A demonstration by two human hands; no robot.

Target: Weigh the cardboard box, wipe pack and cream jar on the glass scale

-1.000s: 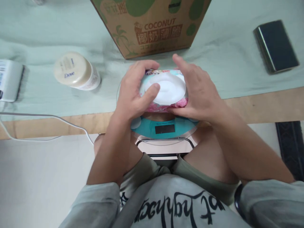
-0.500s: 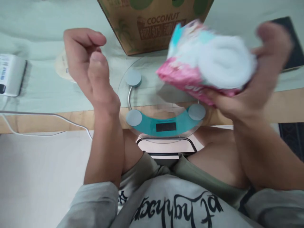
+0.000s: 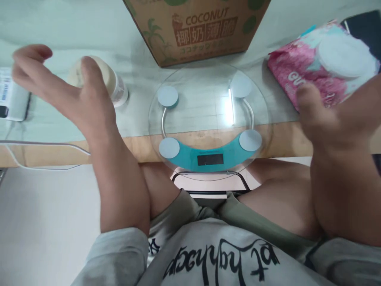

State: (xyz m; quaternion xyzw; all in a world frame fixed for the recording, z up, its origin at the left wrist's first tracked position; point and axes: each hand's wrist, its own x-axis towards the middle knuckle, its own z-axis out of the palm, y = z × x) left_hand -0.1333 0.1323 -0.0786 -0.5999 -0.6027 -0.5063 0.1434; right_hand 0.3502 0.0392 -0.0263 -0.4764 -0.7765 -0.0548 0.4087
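My left hand point(image 3: 86, 99) is held with thumb and fingers apart, nothing in it, over and beside a jar point(image 3: 120, 89) with a cream-coloured lid; the hand hides part of the jar. On the right, a pink and white wipes pack point(image 3: 312, 67) with a white oval lid lies on the table. My right hand point(image 3: 342, 115) is just in front of that pack, thumb stretched out and fingers reaching toward the right edge of the picture. Between the hands sits a round glass scale point(image 3: 208, 119) with a teal band and a dark display, bare on top.
Behind the scale stands a cardboard coconut box point(image 3: 205, 35). A white device point(image 3: 14, 111) with a cable point(image 3: 44, 143) is at the far left. Behind the pack lies a dark flat object point(image 3: 364, 29). The table's wooden edge point(image 3: 285, 139) runs above my legs.
The wipes pack went from my right hand above the scale to the table at right, and the hand let go. My left hand moved left and spread its fingers, uncovering more of the jar.
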